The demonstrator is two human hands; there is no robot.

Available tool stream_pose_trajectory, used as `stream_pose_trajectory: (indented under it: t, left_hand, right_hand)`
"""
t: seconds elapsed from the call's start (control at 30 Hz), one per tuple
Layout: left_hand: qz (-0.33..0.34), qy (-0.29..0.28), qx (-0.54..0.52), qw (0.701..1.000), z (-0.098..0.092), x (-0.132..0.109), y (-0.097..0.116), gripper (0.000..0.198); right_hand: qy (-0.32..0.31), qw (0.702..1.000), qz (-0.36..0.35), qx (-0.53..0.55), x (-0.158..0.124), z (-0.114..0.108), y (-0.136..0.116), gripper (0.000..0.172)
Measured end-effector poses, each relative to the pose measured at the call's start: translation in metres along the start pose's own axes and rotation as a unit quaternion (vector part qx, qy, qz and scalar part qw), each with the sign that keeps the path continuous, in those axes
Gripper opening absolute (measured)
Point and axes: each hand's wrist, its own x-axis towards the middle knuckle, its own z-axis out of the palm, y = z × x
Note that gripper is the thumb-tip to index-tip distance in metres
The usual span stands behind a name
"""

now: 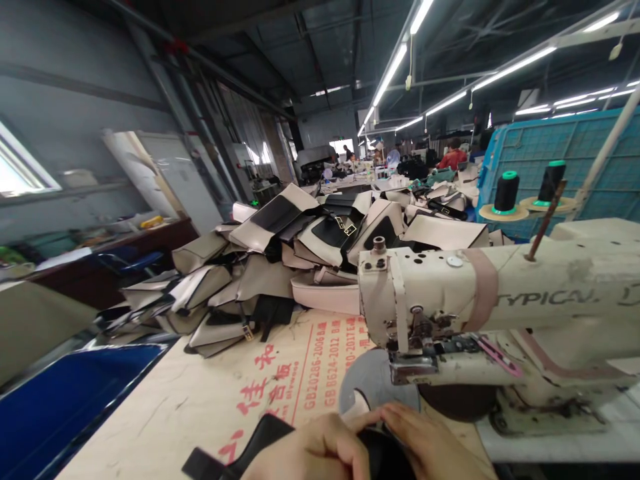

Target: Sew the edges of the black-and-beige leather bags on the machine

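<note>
Far to the left of both hands a blue surface (pixel 60 400) runs along the edge of the bench (pixel 190 400), which is a bare board printed with red characters. The left hand (pixel 320 453) sits at the bottom edge of the view, its grip closed with fingers curled over a black leather piece (pixel 250 443) that sticks out to its left and lies flat on the bench. Touching it on the right, the right hand (pixel 425 447) presses down on the same black piece, fingers stretched toward the left hand; whether its grip closes around the piece or only rests on it cannot be told, since the lower part is cut off. Just above both hands stands the head of a cream sewing machine (pixel 450 300), its presser foot (pixel 413 363) right over the fingertips. Beyond the hands, well apart, a heap of cream and black bags (pixel 280 267) covers the bench. Up to the right, two thread cones (pixel 507 192) stand behind the machine
</note>
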Motion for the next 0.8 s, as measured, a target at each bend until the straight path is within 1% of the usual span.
stream_pose_trajectory:
  t: [0.03, 0.07, 0.13, 0.17, 0.2, 0.23, 0.3, 0.37, 0.43, 0.47, 0.53, 0.63, 0.67, 0.73, 0.8]
  left_hand:
    - [0.000, 0.025, -0.015, 1.000, -0.002, 0.007, -0.001, 0.023]
    - [0.011, 0.074, -0.032, 0.997, -0.004, 0.016, -0.003, 0.024]
    - [0.040, 0.199, -0.030, 0.979, -0.009, 0.040, -0.009, 0.027]
    - [0.043, 0.242, 0.005, 0.969, -0.011, 0.054, -0.013, 0.029]
    - [0.032, 0.263, 0.064, 0.962, -0.013, 0.068, -0.018, 0.030]
    - [0.013, 0.264, 0.132, 0.955, -0.015, 0.081, -0.022, 0.030]
    - [-0.028, 0.234, 0.243, 0.941, -0.015, 0.103, -0.031, 0.023]
    - [-0.049, 0.206, 0.296, 0.932, -0.011, 0.115, -0.036, 0.025]
    - [-0.048, 0.202, 0.317, 0.925, -0.005, 0.118, -0.038, 0.027]
    - [-0.041, 0.204, 0.330, 0.921, -0.002, 0.116, -0.037, 0.026]
    - [-0.024, 0.208, 0.397, 0.893, 0.001, 0.112, -0.036, 0.020]
    - [-0.012, 0.221, 0.499, 0.838, -0.005, 0.111, -0.037, 0.023]
    - [-0.017, 0.232, 0.513, 0.827, -0.010, 0.113, -0.038, 0.025]
    - [-0.035, 0.263, 0.508, 0.819, -0.022, 0.117, -0.039, 0.029]
    - [-0.043, 0.293, 0.501, 0.813, -0.029, 0.117, -0.037, 0.031]
  right_hand:
    - [-0.012, 1.000, 0.011, -0.010, 0.000, -0.002, -0.002, 0.059]
    - [-0.021, 0.999, 0.022, -0.018, 0.000, -0.005, -0.005, 0.060]
    - [-0.035, 0.998, 0.043, -0.033, 0.000, -0.009, -0.011, 0.064]
    - [-0.040, 0.997, 0.048, -0.039, 0.000, -0.009, -0.013, 0.067]
    - [-0.042, 0.997, 0.049, -0.044, 0.000, -0.009, -0.014, 0.069]
    - [-0.045, 0.997, 0.047, -0.048, 0.000, -0.008, -0.012, 0.071]
    - [-0.049, 0.997, 0.039, -0.052, -0.001, -0.002, -0.004, 0.072]
    - [-0.047, 0.997, 0.024, -0.049, -0.002, 0.007, 0.009, 0.070]
    - [-0.033, 0.999, 0.007, -0.041, -0.004, 0.016, 0.025, 0.066]
    - [-0.025, 0.999, 0.000, -0.036, -0.005, 0.020, 0.031, 0.064]
    - [-0.007, 1.000, -0.010, -0.025, -0.007, 0.025, 0.038, 0.065]
    - [-0.007, 1.000, 0.004, -0.027, -0.006, 0.024, 0.033, 0.071]
    - [-0.016, 0.999, 0.020, -0.038, -0.005, 0.022, 0.027, 0.073]
    - [-0.036, 0.996, 0.050, -0.064, -0.002, 0.017, 0.015, 0.073]
    - [-0.031, 0.995, 0.058, -0.077, 0.001, 0.014, 0.007, 0.070]
